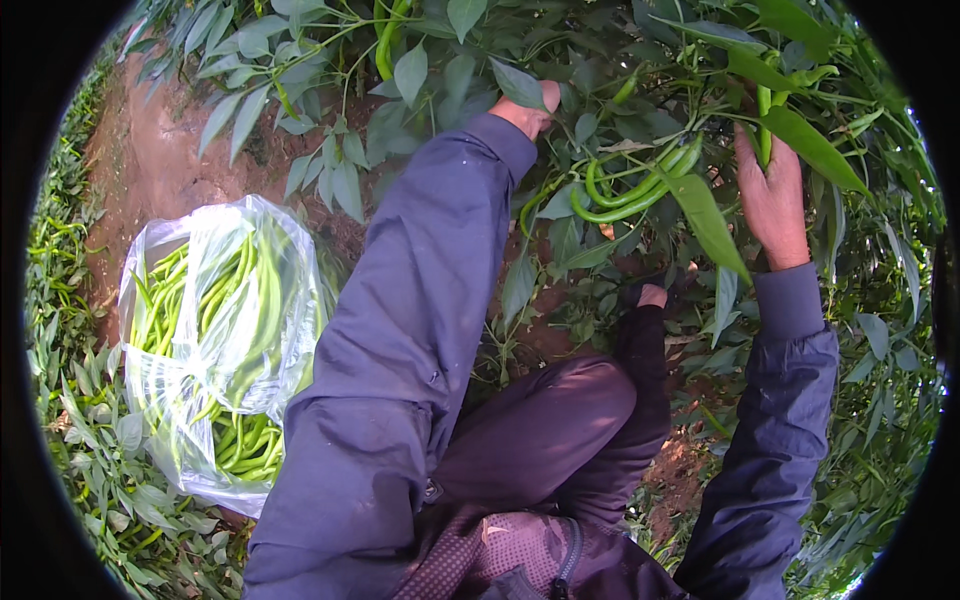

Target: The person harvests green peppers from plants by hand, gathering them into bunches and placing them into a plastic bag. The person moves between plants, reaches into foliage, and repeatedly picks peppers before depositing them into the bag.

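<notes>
My right hand (772, 199) is among the leaves at upper right, with a long green chili pepper (763, 131) gripped between thumb and fingers. Leaves partly cover those fingertips. My left hand (531, 112) reaches into the pepper plant (412, 71) at top centre; foliage hides its fingers, so what it touches cannot be seen. Between the two hands hang several curved green chili peppers (634, 196) on the plant. Another group of peppers (386, 45) hangs to the left of my left hand.
On the left, a clear plastic bag (202, 360) full of picked green chili peppers (244, 442) rests on the ground. Bare brown soil (165, 142) lies beyond it. More pepper plants (892, 420) crowd the right side. My bent knee (592, 390) is below the plants.
</notes>
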Available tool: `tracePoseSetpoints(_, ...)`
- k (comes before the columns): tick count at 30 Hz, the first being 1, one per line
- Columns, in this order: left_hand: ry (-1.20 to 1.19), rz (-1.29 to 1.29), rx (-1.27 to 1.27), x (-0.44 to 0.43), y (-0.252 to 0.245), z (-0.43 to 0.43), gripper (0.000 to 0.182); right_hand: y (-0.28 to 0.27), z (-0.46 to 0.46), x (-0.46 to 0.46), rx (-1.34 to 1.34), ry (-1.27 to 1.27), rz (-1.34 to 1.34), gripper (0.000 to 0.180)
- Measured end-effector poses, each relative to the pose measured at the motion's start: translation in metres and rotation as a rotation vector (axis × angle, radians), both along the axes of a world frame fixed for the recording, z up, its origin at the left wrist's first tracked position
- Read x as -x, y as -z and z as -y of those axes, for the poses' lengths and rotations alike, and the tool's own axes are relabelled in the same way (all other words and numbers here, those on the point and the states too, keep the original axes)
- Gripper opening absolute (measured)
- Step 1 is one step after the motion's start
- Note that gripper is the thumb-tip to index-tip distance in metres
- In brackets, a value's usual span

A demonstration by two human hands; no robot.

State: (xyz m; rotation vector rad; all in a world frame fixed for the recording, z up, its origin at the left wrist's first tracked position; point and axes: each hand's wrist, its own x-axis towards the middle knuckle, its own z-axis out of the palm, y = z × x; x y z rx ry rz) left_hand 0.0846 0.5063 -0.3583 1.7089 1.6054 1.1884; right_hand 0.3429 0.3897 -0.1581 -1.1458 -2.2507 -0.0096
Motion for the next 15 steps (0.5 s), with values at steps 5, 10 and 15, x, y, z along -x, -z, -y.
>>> tracePoseSetpoints(5,-0.041,-0.001,0.260,0.015,0.023,-0.005,0.017,0.001,-0.002,0.007,-0.007,-0.062,-0.087,0.038)
tracePoseSetpoints(10,-0.125,0.425,0.435,0.034,0.053,0.019,0.014,0.000,-0.006,0.003,-0.175,-0.102,0.000,0.043)
tracePoseSetpoints(15,-0.007,1.002,0.387,0.056,0.022,0.029,0.010,0.002,-0.007,0.000,-0.020,-0.038,-0.090,0.041)
